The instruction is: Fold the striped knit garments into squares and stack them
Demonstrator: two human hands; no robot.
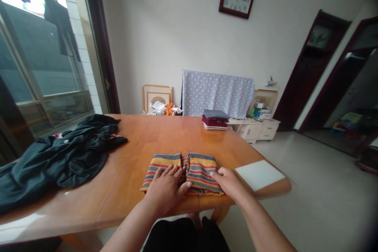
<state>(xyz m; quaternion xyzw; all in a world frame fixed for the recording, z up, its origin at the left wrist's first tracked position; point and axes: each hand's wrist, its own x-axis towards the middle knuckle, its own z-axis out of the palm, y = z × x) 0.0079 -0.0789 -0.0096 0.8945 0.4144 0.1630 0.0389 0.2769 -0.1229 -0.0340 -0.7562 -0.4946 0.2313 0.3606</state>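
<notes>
Near the counter's point(126, 181) front edge, the left hand point(165, 186) lay flat, ungripping, on striped cloth point(202, 165); the right hand's point(228, 181) grip pinched its side. Folding appeared underway; closing the halves seemed due.

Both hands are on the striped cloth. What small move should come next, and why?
Probably fold the right panel over onto the left panel with the right hand. The striped cloth lies with two panels side by side, a narrow gap between them; the left hand is spread on the left panel, and the right hand is at the right panel's outer edge.
</notes>
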